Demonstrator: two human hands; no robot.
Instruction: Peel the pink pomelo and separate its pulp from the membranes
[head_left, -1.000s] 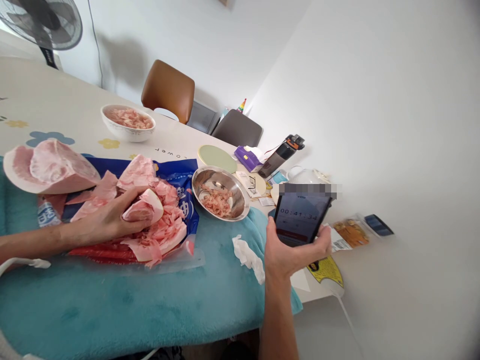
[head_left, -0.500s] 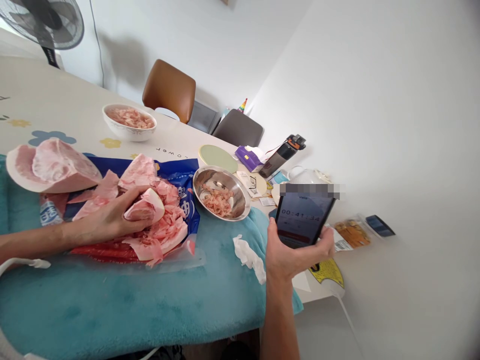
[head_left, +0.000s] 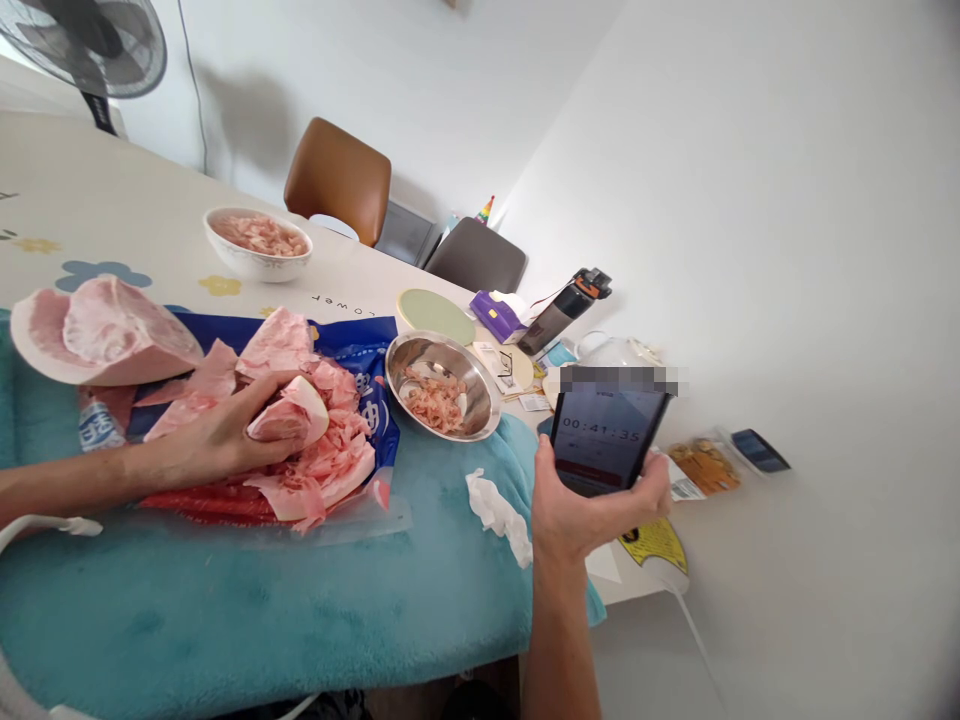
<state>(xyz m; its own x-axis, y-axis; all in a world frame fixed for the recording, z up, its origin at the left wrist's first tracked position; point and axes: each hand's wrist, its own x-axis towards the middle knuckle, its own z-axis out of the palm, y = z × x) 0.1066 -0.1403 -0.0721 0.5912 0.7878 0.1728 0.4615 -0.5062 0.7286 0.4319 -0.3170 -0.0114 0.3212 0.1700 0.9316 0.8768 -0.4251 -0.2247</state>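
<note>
My left hand (head_left: 232,425) is closed around a pink pomelo piece (head_left: 292,412), its fingers partly hidden behind it. Under and around that hand, torn pomelo membranes and peel (head_left: 330,480) are heaped on a blue and red plastic bag (head_left: 384,350). A large pomelo rind with a pink chunk in it (head_left: 112,330) rests left of the heap. My right hand (head_left: 592,510) grips a smartphone (head_left: 604,440) upright, its screen showing a running time. Between the hands stands a steel bowl (head_left: 480,375) with loose pink pulp in it.
A white bowl of pomelo pulp (head_left: 259,262) stands farther back. A teal towel (head_left: 262,620) covers the near table, with a crumpled tissue (head_left: 499,515) on it. Behind are a green round lid (head_left: 435,315), a purple tissue pack (head_left: 495,315) and a dark bottle (head_left: 566,312).
The phone's time display has gone up by one second. Both hands and the things on the table stay where they were.
</note>
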